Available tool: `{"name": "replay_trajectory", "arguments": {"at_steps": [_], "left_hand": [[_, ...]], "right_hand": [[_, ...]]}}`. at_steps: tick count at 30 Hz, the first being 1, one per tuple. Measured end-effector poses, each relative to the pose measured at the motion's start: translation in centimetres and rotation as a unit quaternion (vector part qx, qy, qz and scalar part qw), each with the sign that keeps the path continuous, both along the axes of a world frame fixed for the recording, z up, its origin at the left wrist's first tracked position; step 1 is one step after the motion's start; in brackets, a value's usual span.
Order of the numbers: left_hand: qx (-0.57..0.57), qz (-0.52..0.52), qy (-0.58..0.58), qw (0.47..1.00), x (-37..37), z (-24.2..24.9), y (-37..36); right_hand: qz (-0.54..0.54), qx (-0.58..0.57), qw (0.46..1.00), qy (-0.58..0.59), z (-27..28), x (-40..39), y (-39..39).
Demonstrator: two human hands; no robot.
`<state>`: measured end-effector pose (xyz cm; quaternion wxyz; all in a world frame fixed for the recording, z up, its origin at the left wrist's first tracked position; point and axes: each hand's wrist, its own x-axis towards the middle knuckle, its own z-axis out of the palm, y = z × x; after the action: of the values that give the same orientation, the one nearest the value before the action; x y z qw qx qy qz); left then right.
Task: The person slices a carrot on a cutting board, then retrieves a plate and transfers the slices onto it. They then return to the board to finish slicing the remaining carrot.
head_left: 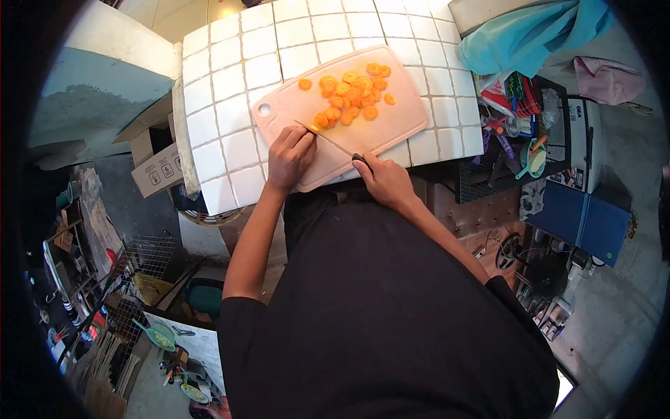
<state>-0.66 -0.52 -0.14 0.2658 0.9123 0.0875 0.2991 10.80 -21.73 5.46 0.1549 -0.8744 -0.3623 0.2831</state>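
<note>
Carrot slices point(352, 93) lie piled on the pink cutting board point(398, 119) on the tiled table point(230, 77). The right hand point(384, 180) grips a knife point(333, 143); the left hand point(291, 155), curled, pins a carrot stub point(314, 128) beside the blade.

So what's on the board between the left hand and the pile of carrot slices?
In the head view, only the knife blade and a small carrot bit beside the left hand; then the carrot slices begin.

The left hand point(289, 157) curls over the last orange carrot stub point(314, 128) at the frame's centre, hiding most of it. The thin steel knife point(328, 142) has its handle buried in the right hand point(384, 180).
</note>
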Motion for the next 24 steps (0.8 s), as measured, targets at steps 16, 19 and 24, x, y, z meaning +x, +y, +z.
{"name": "replay_trajectory", "arguments": {"at_steps": [16,19,24], "left_hand": [[0.0,0.005,-0.028,1.0,0.1,-0.4,0.0],[-0.002,0.011,0.007,1.0,0.1,-0.1,-0.1],[0.016,-0.001,0.024,1.0,0.2,-0.2,0.2]], "right_hand": [[-0.051,-0.001,0.998,0.045,-0.7,0.0,-0.3],[-0.048,-0.004,0.999,0.023,-0.4,0.1,-0.1],[-0.036,0.004,0.999,0.003,-0.5,-0.1,-0.2]]}}
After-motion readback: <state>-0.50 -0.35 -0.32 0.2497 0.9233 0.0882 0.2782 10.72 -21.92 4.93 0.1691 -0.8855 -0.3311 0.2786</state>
